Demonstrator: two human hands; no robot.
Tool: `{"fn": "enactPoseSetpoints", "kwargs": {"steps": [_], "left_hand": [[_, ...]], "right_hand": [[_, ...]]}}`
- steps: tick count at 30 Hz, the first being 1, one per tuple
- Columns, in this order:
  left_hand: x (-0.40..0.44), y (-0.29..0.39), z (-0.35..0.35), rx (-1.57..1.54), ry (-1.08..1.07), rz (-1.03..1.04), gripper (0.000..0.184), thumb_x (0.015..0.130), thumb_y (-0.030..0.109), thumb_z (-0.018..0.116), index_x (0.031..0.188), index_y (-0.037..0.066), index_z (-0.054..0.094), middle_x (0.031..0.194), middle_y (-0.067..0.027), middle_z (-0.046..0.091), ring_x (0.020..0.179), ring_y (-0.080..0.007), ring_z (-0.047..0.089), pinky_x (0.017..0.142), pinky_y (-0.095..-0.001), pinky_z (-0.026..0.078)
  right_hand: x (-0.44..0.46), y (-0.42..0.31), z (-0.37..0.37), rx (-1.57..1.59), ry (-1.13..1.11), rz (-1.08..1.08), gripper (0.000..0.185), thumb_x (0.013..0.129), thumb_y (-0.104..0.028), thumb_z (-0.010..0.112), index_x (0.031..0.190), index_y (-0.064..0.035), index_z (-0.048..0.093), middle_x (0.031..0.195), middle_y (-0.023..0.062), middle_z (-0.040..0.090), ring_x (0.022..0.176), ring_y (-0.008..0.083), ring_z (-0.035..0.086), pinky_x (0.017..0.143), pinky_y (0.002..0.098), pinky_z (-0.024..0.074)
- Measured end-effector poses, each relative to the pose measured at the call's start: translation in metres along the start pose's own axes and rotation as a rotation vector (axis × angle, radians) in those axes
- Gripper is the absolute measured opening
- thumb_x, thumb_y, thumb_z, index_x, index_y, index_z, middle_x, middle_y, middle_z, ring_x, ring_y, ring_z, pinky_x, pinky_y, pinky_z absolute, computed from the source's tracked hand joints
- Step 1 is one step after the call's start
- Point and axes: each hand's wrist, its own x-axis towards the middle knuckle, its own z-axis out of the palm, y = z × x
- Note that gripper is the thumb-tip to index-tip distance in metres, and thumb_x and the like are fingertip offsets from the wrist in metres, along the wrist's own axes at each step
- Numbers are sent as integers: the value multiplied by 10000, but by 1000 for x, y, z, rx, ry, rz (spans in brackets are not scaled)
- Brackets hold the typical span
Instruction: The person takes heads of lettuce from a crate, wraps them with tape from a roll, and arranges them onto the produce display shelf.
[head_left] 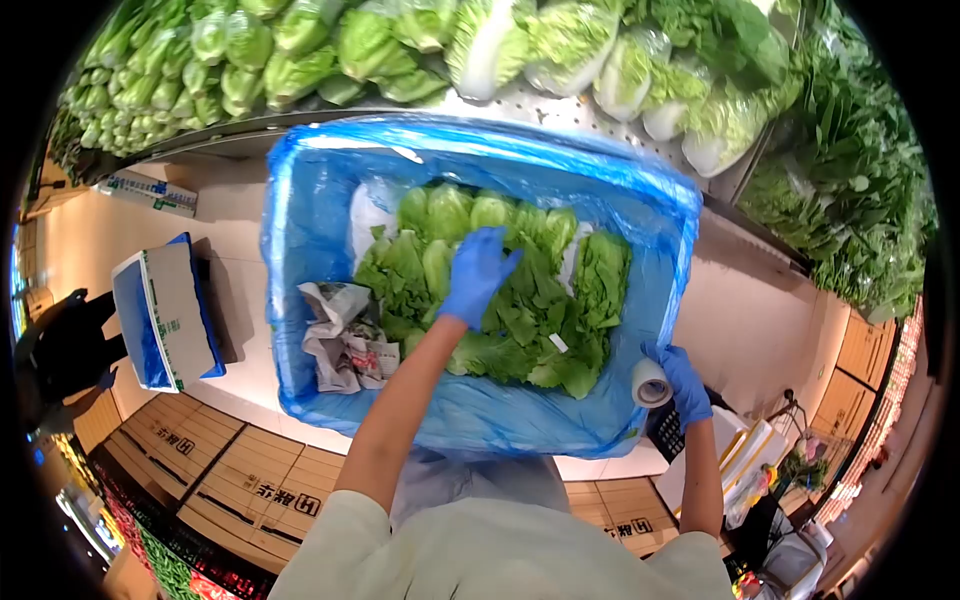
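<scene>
A large bin lined with blue plastic (480, 130) holds green leafy lettuce (560, 310). My left hand (478, 272), in a blue glove, reaches over the middle of it, thumb apart from the fingers, touching or just above the leaves. Several pale green heads (450, 212) lie beyond the fingertips. In my gloved right hand (684, 384) is a roll of tape or labels (651, 384), held at the bin's right near corner. A small white slip (558, 343) rests on the leaves. Crumpled printed paper (345, 340) sits at the bin's left side.
Beyond the bin, a display shelf (530, 108) carries wrapped cabbages (490, 50) and other greens, continuing down the right. A blue-lined white box (170, 315) stands left, near a person in dark clothes (70, 345). Cardboard boxes (240, 480) line the lower left.
</scene>
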Motion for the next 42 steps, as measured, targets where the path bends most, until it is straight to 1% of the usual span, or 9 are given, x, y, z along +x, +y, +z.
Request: {"fn": "enactPoseSetpoints", "kwargs": {"steps": [7, 10, 17, 22, 24, 30, 33, 35, 42], "left_hand": [[34, 107, 56, -109, -305, 100, 635, 746, 481, 584, 1185, 38, 467, 1113, -177, 499, 1035, -305, 481, 877, -359, 406], [39, 132, 123, -242, -262, -166, 792, 653, 547, 638, 1222, 37, 428, 1120, -178, 482, 1025, -322, 476, 883, -393, 401], [45, 129, 122, -171, -485, -192, 953, 519, 589, 699, 1285, 115, 387, 1200, -208, 388, 1073, -403, 401, 902, -459, 356], [17, 134, 104, -352, -403, -161, 886, 584, 411, 746, 1307, 120, 324, 1213, -196, 371, 1119, -338, 395, 916, -406, 364], [4, 132, 92, -903, -400, -293, 800, 617, 255, 745, 1291, 118, 335, 1231, -166, 395, 1087, -305, 459, 880, -374, 406], [-17, 128, 56, -1412, -290, -294, 735, 650, -5, 697, 1282, 92, 336, 1199, -113, 454, 1045, -208, 491, 869, -303, 424], [-45, 130, 0, -1352, -247, -259, 649, 659, -50, 674, 1236, 85, 410, 1161, -107, 483, 1019, -207, 509, 850, -294, 432], [-66, 119, -31, -854, 73, 179, 598, 635, -70, 671, 1181, 91, 484, 1127, -117, 494, 987, -236, 524, 836, -310, 437], [-124, 100, -143, -342, 181, 495, 595, 553, -74, 619, 1120, 89, 546, 1077, -120, 522, 947, -302, 524, 824, -383, 430]], "right_hand": [[-53, -21, 6, 180, 314, -226, 457, 831, -219, 600, 1204, 15, 476, 808, 82, 593, 720, 99, 545, 603, 229, 444], [-58, -19, 27, 311, 184, -271, 376, 851, -194, 575, 1177, -15, 518, 895, 18, 563, 722, 66, 504, 638, 194, 424], [-57, 13, 55, 448, 36, -194, 337, 852, -126, 564, 1168, -12, 530, 829, -41, 526, 726, 19, 443, 656, 158, 378], [-54, 16, 57, 508, 8, -183, 333, 850, -123, 563, 1163, -14, 535, 785, -53, 499, 693, 10, 412, 628, 157, 355], [-54, 16, 56, 504, 10, -209, 329, 853, -125, 558, 1164, -20, 536, 813, -45, 521, 706, 16, 428, 645, 158, 362], [-50, 15, 28, 491, 139, -324, 283, 856, -129, 555, 1118, -23, 573, 913, -6, 575, 775, 34, 497, 708, 181, 410], [-59, -3, -3, 618, 125, -236, 277, 847, -121, 565, 1109, -33, 587, 942, 17, 584, 798, 35, 514, 690, 186, 429], [-65, -15, -11, 622, 121, -226, 345, 838, -126, 577, 1166, -23, 543, 821, -9, 587, 678, 33, 508, 642, 186, 430], [-117, -78, 39, -171, -213, -772, 724, 728, -292, 688, 1356, -218, 333, 530, 20, 526, 446, 116, 475, 447, 267, 345]]}}
